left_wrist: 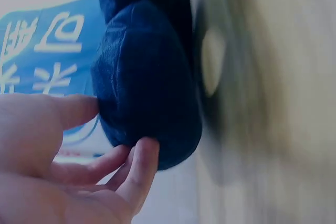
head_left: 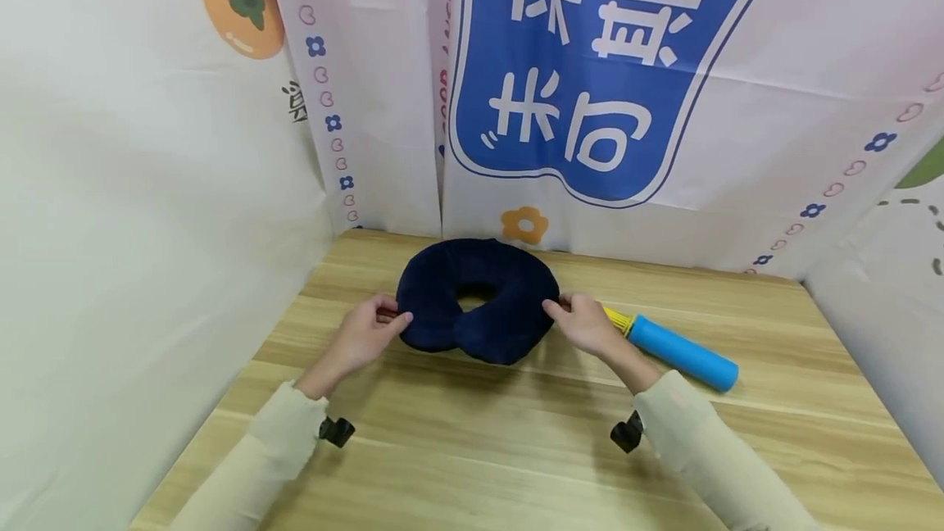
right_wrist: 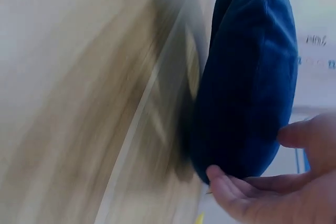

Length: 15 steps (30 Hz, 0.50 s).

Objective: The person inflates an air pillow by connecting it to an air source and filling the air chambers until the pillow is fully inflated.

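Observation:
A dark navy U-shaped neck pillow (head_left: pixel 509 334) is held between the two hands, a little above the wooden table, its open end facing the person. My left hand (head_left: pixel 369 332) pinches its left side, thumb on top and fingers beneath. On the opposite side my right hand (head_left: pixel 586 324) grips the edge the same way. In the left wrist view, the thumb and fingertips press into the rounded pillow (left_wrist: pixel 147 82). The right wrist view shows the thumb and fingers around the pillow's (right_wrist: pixel 247 87) other end, with a shadow on the table below.
A blue hand pump (head_left: pixel 686 353) with a yellow end lies on the wooden table (head_left: pixel 472 449), right of the right hand. White printed cloth (head_left: pixel 383 105) hangs behind the table, and white walls (head_left: pixel 147 269) stand at its sides.

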Each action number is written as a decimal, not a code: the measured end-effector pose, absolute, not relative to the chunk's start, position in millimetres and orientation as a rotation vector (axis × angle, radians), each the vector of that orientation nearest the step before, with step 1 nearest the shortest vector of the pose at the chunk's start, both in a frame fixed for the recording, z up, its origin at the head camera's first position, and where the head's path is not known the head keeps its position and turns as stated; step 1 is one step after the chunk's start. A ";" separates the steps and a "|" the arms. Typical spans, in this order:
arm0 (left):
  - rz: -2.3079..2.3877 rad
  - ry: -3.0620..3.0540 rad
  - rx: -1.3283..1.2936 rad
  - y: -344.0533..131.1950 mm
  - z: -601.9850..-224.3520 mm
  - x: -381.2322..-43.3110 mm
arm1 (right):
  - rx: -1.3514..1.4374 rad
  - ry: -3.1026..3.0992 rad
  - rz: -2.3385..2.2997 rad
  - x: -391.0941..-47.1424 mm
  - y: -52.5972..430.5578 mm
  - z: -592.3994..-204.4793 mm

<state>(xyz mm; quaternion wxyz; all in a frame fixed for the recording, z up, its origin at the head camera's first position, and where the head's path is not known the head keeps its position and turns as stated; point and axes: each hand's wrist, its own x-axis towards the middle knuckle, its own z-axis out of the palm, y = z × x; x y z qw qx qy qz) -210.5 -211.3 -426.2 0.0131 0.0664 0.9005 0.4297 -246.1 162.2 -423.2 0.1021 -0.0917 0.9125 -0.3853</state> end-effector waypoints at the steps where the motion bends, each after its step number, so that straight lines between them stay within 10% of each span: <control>1: 1.349 2.803 0.206 -206.5 -429.1 -209.0 | -0.262 2.705 -1.144 -250.2 163.4 -424.9; 15: 1.007 2.991 0.430 -199.1 -449.8 -202.8 | -0.448 2.997 -0.952 -267.4 167.9 -441.1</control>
